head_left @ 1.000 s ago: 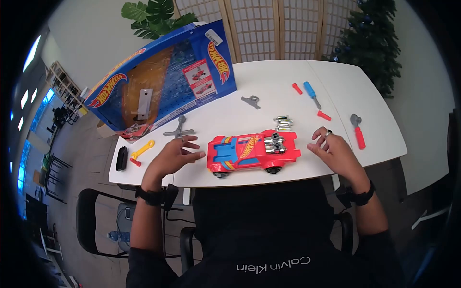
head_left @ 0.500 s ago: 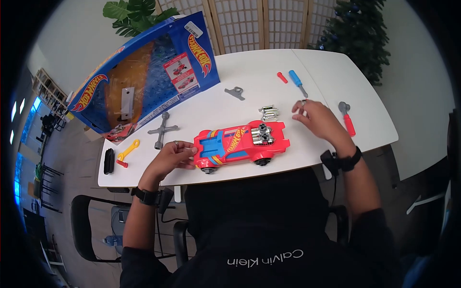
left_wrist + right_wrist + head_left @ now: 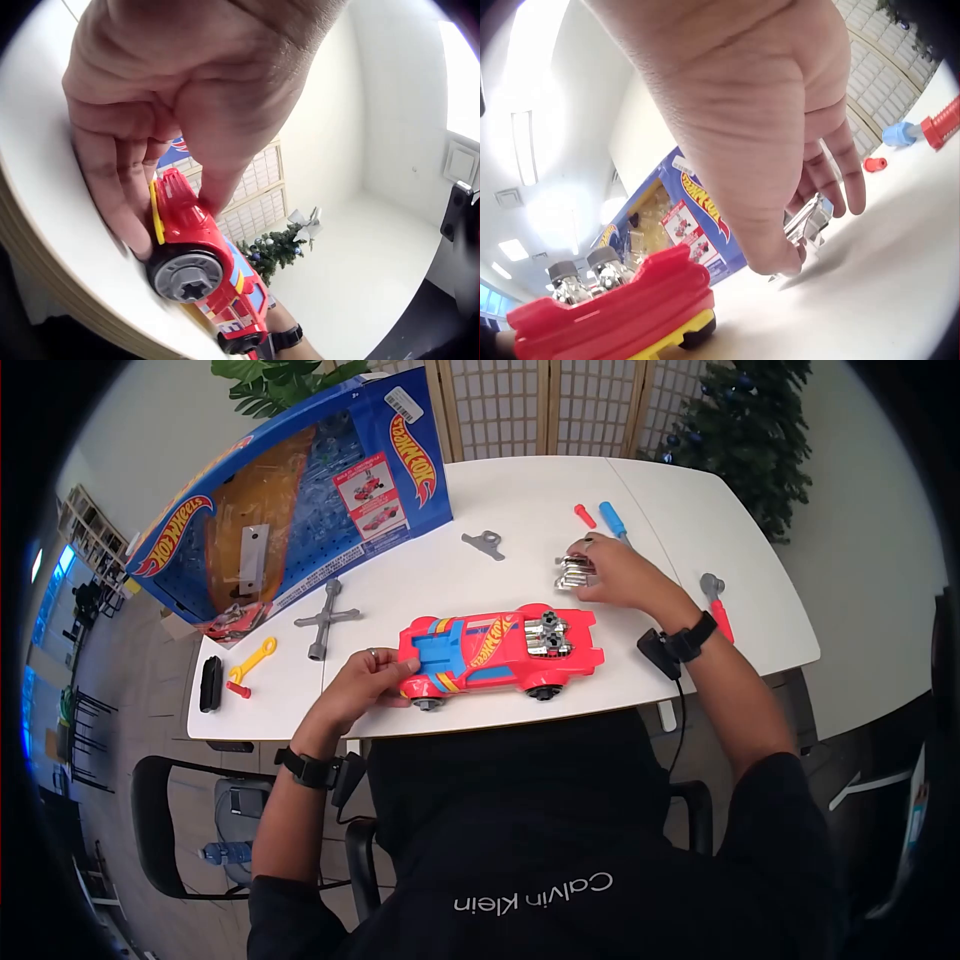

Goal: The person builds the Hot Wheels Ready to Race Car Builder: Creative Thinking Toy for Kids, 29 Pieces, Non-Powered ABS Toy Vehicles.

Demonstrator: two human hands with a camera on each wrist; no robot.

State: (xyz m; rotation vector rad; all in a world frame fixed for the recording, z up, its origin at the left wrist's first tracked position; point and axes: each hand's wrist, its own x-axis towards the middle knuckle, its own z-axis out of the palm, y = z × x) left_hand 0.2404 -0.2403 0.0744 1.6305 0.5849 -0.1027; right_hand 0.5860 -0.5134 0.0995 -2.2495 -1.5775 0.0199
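The red toy car (image 3: 487,650), with a blue panel and chrome engine, stands on the white table. My left hand (image 3: 358,688) grips its left end, thumb on top; the left wrist view shows the fingers beside the wheel (image 3: 189,279). Behind the car's right end, my right hand (image 3: 625,575) has thumb and fingertips around the ribbed chrome piece (image 3: 573,573). In the right wrist view the hand (image 3: 757,112) partly covers that chrome piece (image 3: 814,219), which is low over or on the table; cannot tell which.
A blue toy box (image 3: 300,500) stands back left. Grey cross wrench (image 3: 326,620), yellow wrench (image 3: 254,659), red bolt (image 3: 238,689) and black part (image 3: 211,684) lie left. Grey bracket (image 3: 485,545) is behind; red bolt (image 3: 584,515), blue screwdriver (image 3: 611,517) and red-handled tool (image 3: 722,618) lie right.
My left hand has moved onto the car's left end and taken hold of it. My right hand has gone from right of the car to the chrome piece behind it. The head view has shifted.
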